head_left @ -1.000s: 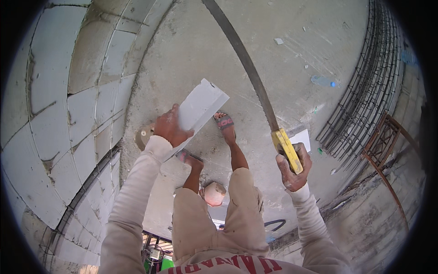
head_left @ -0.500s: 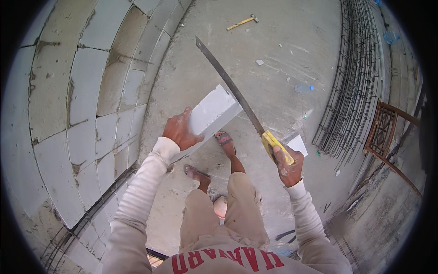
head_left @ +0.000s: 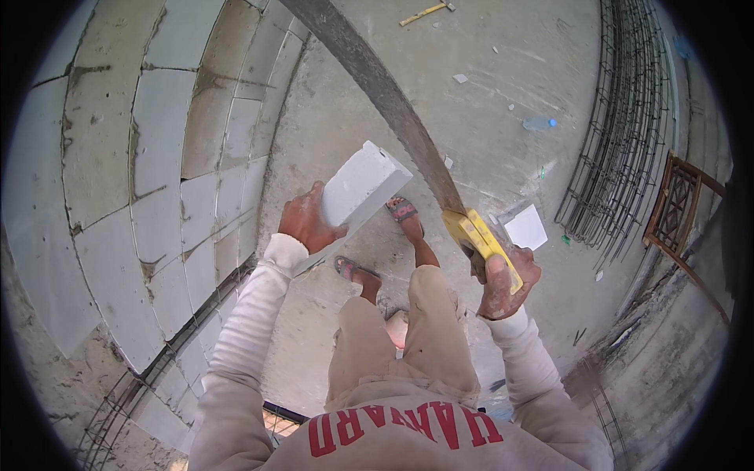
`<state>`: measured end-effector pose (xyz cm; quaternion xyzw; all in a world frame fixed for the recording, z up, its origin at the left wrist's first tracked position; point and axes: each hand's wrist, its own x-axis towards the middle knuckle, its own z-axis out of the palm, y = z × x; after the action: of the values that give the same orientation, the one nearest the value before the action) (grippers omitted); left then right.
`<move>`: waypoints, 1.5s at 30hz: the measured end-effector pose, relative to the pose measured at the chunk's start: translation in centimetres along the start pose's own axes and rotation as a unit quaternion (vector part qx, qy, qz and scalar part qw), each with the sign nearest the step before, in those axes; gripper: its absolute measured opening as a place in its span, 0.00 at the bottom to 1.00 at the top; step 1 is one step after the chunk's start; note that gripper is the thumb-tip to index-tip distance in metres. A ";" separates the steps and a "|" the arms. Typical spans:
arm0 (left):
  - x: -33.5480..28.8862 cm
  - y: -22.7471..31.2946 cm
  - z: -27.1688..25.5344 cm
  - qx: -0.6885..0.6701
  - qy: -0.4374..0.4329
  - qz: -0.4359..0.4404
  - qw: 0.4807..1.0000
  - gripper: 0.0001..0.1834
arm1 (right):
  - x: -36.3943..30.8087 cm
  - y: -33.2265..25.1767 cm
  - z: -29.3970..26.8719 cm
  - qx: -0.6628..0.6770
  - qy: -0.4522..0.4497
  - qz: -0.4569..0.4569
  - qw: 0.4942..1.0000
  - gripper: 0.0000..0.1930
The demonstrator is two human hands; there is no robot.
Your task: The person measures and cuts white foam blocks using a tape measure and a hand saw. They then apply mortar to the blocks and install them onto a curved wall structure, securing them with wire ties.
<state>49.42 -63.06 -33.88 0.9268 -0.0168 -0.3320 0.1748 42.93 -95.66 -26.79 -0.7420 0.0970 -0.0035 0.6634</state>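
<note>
My left hand (head_left: 310,220) grips a pale, light-coloured building block (head_left: 364,184), its thumb across the near face and the far end tilted up to the right. The block is held above the floor, over my sandalled feet. In my right hand (head_left: 506,279) is the yellow handle of a handsaw (head_left: 393,106), with my fingers wrapped through it. Its long dark blade rises up and to the left, past the top edge of the view. The blade passes above and to the right of the block, apparently apart from it.
At left stands a block wall (head_left: 157,173). Long bundled rebar cages (head_left: 620,125) lie on the right, beside a brown lattice-like frame (head_left: 667,204). A hammer (head_left: 426,13), a plastic bottle (head_left: 539,123) and a white block piece (head_left: 525,228) are on the concrete floor (head_left: 487,180).
The saw has come up closer to the camera, and its blade now looks larger and reaches out of the top of the view. The block stays in my left hand, turned slightly.
</note>
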 end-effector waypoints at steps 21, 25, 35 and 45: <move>-8.3 -6.0 1.9 -0.031 0.057 -0.065 0.996 0.47 | -2.6 0.0 5.4 -0.054 -0.150 -0.002 0.987 0.19; -7.9 -6.0 1.1 -0.035 0.060 -0.048 0.996 0.45 | -0.9 0.7 4.2 -0.111 -0.192 0.110 0.969 0.19; -8.8 -5.8 1.5 0.001 0.041 -0.062 0.997 0.39 | -0.1 -1.0 3.9 -0.088 -0.162 0.143 0.973 0.18; -10.1 -6.2 2.5 -0.005 0.038 -0.072 0.997 0.37 | -1.1 -0.8 3.8 -0.062 -0.199 0.090 0.974 0.18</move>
<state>39.48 -56.56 -31.55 0.9366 0.0584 -0.3083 0.1560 42.46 -91.62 -26.28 -0.7560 0.0295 0.2100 0.6193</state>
